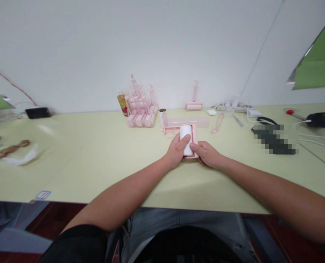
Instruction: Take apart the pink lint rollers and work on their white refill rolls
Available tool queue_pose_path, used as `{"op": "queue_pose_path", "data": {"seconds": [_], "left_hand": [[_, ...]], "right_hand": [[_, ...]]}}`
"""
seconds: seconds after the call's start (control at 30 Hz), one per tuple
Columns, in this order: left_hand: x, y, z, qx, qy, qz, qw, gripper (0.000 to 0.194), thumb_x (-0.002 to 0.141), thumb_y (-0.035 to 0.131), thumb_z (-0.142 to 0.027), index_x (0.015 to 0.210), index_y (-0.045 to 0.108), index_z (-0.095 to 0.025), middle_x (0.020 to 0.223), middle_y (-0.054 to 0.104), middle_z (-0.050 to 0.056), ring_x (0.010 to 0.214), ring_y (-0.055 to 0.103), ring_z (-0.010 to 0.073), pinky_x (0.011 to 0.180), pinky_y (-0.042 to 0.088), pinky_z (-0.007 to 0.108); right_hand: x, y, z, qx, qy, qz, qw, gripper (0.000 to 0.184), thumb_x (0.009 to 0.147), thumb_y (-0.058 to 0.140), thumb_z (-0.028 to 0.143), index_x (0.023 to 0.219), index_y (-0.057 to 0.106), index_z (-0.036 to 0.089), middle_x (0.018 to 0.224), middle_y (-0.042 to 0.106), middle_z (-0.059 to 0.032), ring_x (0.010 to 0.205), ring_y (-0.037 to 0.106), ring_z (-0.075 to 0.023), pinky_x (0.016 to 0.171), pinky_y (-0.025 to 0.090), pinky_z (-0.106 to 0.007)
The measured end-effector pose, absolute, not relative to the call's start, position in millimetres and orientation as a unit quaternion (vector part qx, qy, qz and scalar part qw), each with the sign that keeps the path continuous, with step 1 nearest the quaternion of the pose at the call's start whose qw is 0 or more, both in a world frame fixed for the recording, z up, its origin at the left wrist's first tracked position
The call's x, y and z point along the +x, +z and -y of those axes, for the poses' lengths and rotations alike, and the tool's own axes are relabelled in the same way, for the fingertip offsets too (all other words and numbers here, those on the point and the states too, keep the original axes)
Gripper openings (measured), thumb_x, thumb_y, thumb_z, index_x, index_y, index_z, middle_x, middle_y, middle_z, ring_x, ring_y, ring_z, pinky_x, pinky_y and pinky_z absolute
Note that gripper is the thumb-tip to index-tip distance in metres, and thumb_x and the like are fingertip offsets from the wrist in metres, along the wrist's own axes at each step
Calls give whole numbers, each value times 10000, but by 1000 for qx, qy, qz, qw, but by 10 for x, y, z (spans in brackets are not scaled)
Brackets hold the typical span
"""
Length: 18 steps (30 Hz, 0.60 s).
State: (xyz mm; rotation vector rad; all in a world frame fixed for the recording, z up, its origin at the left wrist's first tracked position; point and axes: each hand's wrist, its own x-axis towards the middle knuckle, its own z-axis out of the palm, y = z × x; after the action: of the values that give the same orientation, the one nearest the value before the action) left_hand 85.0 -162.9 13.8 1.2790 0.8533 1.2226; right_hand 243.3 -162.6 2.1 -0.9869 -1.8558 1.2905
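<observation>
Near the middle of the table, my left hand (176,150) is closed around a white adhesive roll (185,130), its thumb lying across the front. The roll sits at a pink lint roller frame (194,133), tilted upright between both hands. My right hand (208,155) grips the frame's right side, thumb near the roll's edge. Whether the roll is fully seated in the frame I cannot tell. Just behind the hands lie a translucent pink cover (199,122) and a loose lint roller handle (218,122).
Several pink lint rollers (142,119) stand clustered at the back left, beside a yellow-red packet (122,104). Another lint roller (194,106) stands against the wall. A power strip (230,108) with cables, a dark pixelated object (274,140) and a black phone (38,113) lie farther out.
</observation>
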Motion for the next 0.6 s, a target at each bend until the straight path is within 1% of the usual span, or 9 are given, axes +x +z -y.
{"op": "queue_pose_path", "data": {"seconds": [0.3,0.6], "left_hand": [[866,168,1660,544,519,-372,544,501,800,633,-637,924,501,-169,659,500,-35,526,453,82,485,376,203],[868,164,1658,541,523,-369,545,513,791,644,-638,935,512,-164,685,512,-30,552,463,86,510,386,210]], "right_hand": [[2431,22,1632,-379,498,705,335,651,848,436,781,606,522,184,365,418,34,338,343,-96,357,223,-234],[2437,5,1615,-377,492,710,335,641,875,422,753,615,528,177,370,429,35,342,361,-99,367,246,-229]]}}
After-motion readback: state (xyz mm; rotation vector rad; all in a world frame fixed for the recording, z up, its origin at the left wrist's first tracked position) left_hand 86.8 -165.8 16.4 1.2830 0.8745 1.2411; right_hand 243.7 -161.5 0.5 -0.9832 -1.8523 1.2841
